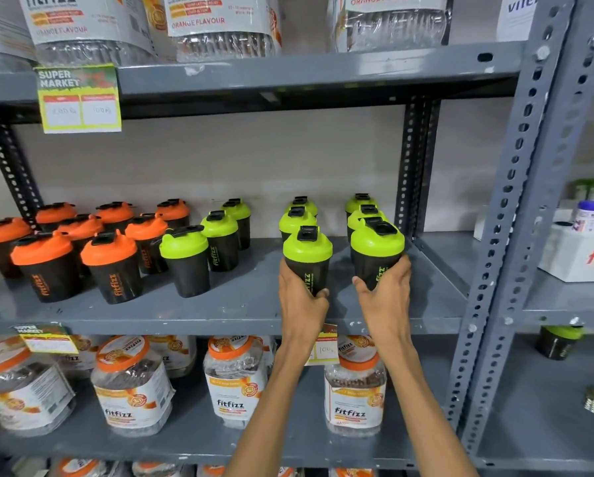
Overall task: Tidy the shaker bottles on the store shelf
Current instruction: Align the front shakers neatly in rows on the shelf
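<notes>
Shaker bottles, black plastic cups with snap-cap lids, stand on the middle grey metal shelf (240,315) of a slotted-angle steel rack (515,208). Orange-lidded group (78,242) fills the 9 o'clock side, loosely packed, several touching. Green-lidded row of three (216,232) sits just right of them, running front to back toward 12 o'clock. Two more green-lidded columns stand toward 3 o'clock, well apart from that row.

Left hand (300,301) holds front green-lidded shaker of the left column (307,258); fingers (321,293) clamped around the lower body, thumb side hidden. Right hand (386,290) holds front green-lidded shaker of the right column (376,251), tilted slightly toward 1 o'clock; fingers wrapped behind it, thumb (362,284) pressed on the front. Cannot tell whether either base touches the shelf.

Upper shelf at 12 o'clock carries large clear tubs with orange-flavour labels (219,25). Lower shelf at 6 o'clock carries clear jars with orange lids (132,383). Yellow-green supermarket price tag (80,99) hangs on the upper shelf edge at 10 o'clock. Lone green-lidded shaker (558,340) stands in the neighbouring bay at 4 o'clock.
</notes>
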{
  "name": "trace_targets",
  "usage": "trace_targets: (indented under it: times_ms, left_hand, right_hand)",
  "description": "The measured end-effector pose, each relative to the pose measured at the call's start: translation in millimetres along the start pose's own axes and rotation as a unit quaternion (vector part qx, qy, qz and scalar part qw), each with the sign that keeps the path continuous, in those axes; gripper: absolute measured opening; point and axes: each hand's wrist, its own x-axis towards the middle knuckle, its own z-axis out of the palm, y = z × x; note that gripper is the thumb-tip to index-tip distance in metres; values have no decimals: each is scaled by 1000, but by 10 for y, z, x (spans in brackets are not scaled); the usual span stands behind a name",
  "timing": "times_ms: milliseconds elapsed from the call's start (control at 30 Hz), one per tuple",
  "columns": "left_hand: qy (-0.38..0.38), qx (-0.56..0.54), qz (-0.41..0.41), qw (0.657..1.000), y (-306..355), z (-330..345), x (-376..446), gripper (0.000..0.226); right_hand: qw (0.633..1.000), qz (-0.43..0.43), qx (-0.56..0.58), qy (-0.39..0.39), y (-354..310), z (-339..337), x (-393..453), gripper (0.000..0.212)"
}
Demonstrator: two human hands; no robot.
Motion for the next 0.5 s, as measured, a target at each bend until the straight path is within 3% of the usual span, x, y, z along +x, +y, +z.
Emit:
trace_targets:
  times_ms: [500]
  left_hand:
    - [30, 9, -14, 999, -90, 11, 40, 85]
  right_hand:
    - [1000, 19, -11, -14, 107, -51, 4, 80]
